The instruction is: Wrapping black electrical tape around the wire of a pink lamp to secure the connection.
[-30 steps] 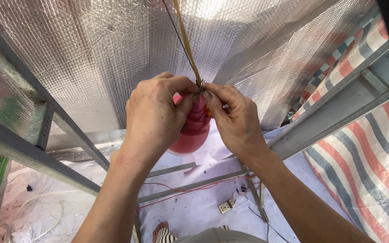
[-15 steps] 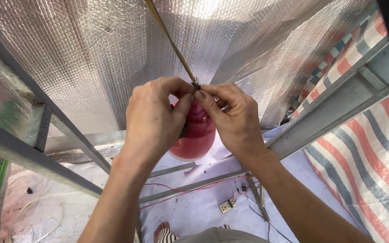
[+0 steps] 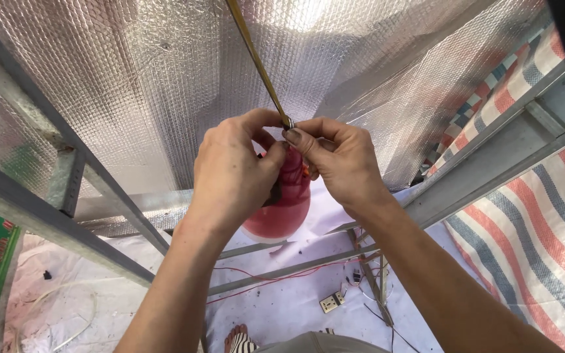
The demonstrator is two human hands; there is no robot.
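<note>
Up under the silver foil lining [image 3: 165,98], between grey metal bars [image 3: 53,222], both hands meet at a small metal ring [image 3: 290,123] on the end of a thin yellowish cord [image 3: 256,59]. Left hand [image 3: 233,173] pinches just beside it; right hand [image 3: 338,163] pinches the ring itself. A red bulb-shaped feeder [image 3: 286,209] hangs right behind the hands. It looks like fastening work at the ring, calling for steady fingertips.

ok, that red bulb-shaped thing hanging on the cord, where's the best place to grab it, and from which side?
Probably the narrow neck at the top, just under the cord, where the left hand and right hand already pinch from either side. The red bulb-shaped thing widens into a smooth, rounded bottom below, likely slippery, so coming from the sides at the neck looks surer.
</note>
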